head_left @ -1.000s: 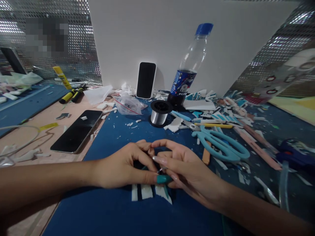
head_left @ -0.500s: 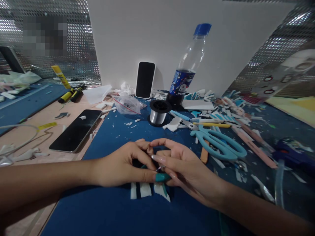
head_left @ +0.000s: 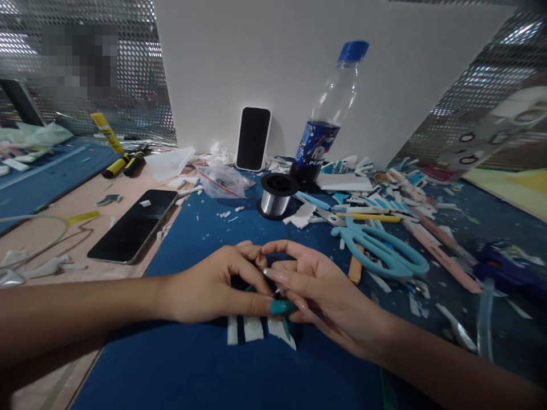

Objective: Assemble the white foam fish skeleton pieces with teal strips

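My left hand [head_left: 222, 285] and my right hand [head_left: 325, 290] meet low over a blue mat [head_left: 188, 364], their fingers curled and fingertips touching. Both look closed in a pinch around something small at the middle, mostly hidden by the fingers; only a tiny shiny bit shows. A long teal nail [head_left: 282, 307] tips my left thumb, against the right fingers. Just below the hands, white foam strips [head_left: 253, 329] stick out, their far ends covered by my hands.
Beyond the hands stand a wire spool [head_left: 276, 204], a Pepsi bottle [head_left: 318, 139] and an upright phone [head_left: 253, 139]. Blue-handled scissors [head_left: 384, 250] lie right among foam scraps [head_left: 393, 196]. A black phone [head_left: 134, 228] lies left. A glue gun [head_left: 510, 267] is far right.
Almost nothing differs. Both hands keep the same place and grip; the whole view has shifted very slightly.
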Demonstrator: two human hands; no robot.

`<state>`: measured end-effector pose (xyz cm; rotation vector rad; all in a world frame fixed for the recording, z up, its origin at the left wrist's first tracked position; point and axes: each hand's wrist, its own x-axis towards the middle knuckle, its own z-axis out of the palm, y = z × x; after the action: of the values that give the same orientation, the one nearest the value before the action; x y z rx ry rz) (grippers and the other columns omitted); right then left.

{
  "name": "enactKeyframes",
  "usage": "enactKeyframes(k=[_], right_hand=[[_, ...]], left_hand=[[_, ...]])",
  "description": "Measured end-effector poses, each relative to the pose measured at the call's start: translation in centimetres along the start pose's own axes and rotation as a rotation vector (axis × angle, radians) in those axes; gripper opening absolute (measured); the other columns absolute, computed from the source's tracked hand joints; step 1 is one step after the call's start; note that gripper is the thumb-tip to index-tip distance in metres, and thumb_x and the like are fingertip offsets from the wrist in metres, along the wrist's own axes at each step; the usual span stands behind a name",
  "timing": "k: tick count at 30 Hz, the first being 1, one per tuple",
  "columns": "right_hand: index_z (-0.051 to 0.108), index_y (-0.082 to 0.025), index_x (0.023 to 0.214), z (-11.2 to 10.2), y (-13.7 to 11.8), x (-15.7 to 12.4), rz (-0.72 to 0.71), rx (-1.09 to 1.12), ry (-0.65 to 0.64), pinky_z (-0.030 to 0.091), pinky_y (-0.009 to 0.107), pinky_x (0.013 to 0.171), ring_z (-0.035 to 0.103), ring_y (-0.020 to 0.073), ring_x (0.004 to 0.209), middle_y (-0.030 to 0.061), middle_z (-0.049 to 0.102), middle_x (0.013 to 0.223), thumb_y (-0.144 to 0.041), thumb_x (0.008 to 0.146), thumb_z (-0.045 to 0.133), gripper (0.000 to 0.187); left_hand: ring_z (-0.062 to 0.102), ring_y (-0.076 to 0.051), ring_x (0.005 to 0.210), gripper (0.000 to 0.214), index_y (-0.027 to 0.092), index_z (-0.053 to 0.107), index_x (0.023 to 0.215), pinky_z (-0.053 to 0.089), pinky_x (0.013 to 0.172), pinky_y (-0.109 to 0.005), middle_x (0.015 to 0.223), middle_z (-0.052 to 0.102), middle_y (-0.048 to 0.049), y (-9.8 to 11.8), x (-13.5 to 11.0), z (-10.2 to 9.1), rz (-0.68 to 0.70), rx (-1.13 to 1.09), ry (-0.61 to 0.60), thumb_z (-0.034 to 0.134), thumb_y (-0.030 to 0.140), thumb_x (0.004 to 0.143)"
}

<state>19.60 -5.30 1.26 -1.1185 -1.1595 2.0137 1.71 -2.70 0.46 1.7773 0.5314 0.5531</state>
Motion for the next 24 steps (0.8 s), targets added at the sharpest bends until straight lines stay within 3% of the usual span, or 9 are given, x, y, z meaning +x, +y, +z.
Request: enactKeyframes(k=[11,24], right_hand=[[0.05,-0.025,0.104,0.02,0.07,0.03,-0.007,-0.022,0.012,0.024,0.017,0.04,0.025,0.0028,0.041,-0.0086,0.04,0.054,-0.034,0.083,0.06,0.025],[0.049,-0.025,0.104,-0.05,-0.1,0.01,0.043,-0.016,0.018,0.024,0.018,0.041,0.027,0.0022,0.042,-0.0058,0.047,0.064,-0.038,0.082,0.061,0.027]], left_hand=[[0.059,-0.015,0.087,0.009,0.015,0.072,0.073,0.04,0.088,-0.03,0.083,0.07,-0.0046,-0.04,0.0,-0.04,-0.007,0.017,-0.009,0.065,0.018,0.077],[0.056,-0.014,0.084,0.009,0.015,0.073,0.073,0.039,0.085,-0.029,0.08,0.069,-0.0043,0.22,0.04,-0.02,0.013,0.013,-0.001,0.065,0.018,0.076]])
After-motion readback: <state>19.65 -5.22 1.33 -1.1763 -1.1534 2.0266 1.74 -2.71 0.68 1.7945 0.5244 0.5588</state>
